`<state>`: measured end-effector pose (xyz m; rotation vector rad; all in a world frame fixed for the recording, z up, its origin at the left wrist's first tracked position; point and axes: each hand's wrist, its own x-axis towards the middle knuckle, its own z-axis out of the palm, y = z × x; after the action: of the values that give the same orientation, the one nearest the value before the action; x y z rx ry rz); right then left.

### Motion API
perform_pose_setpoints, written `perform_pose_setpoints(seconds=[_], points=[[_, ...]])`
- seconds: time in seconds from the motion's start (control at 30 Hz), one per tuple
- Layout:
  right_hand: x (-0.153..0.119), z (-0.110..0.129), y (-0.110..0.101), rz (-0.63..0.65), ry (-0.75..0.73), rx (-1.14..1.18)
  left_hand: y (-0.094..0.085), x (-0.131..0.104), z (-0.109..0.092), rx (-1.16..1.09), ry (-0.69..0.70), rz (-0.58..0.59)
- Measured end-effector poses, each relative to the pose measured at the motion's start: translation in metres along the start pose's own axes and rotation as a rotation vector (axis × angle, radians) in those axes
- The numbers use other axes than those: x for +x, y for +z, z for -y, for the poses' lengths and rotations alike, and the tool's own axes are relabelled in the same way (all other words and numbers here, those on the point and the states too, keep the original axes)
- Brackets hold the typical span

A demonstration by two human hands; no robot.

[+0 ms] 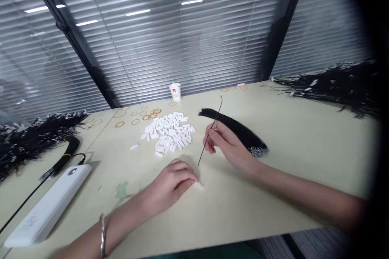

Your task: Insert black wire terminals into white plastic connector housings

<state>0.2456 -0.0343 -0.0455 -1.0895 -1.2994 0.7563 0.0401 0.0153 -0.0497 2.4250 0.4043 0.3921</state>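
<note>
My left hand (178,178) pinches a small white piece (198,185) just above the table, near its front middle. Between the thumb and fingers of my right hand (217,137) is a thin black strand (203,150), slanting down so that its lower end is a little above the white piece. Beyond my hands lies a loose pile of small white pieces (172,131). A bundle of black strands (235,127) with pale ends lies behind and beside my right hand.
A paper cup (175,92) stands at the back, with rubber bands (146,117) near it. A long white device (50,204) and a tied black bundle (68,151) lie left. Heaps of black strands cover the far left (33,137) and far right (337,89).
</note>
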Motion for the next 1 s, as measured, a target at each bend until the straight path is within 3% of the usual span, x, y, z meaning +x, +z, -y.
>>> perform_pose_setpoints(seconds=[0.13, 0.3, 0.47, 0.67, 0.73, 0.9, 1.0], points=[[-0.011, 0.002, 0.008, 0.055, 0.012, 0.042, 0.005, 0.001, 0.0, 0.065, -0.028, -0.046], [-0.012, 0.006, 0.006, 0.032, -0.017, 0.077, 0.007, 0.001, -0.001, 0.058, -0.112, -0.092], [-0.014, 0.007, 0.009, 0.013, -0.027, 0.083, 0.005, 0.001, -0.009, -0.07, -0.138, -0.19], [-0.018, 0.006, 0.012, 0.016, -0.05, 0.031, 0.006, 0.004, -0.011, -0.189, -0.213, -0.158], [-0.019, 0.006, 0.014, 0.06, -0.022, 0.015, 0.005, 0.004, -0.011, -0.196, -0.225, -0.168], [-0.024, 0.006, 0.016, 0.314, 0.1, -0.119, 0.003, 0.003, -0.01, -0.205, -0.211, -0.21], [-0.026, 0.003, 0.012, 0.329, 0.101, -0.196, 0.005, 0.003, -0.01, -0.152, -0.185, -0.19]])
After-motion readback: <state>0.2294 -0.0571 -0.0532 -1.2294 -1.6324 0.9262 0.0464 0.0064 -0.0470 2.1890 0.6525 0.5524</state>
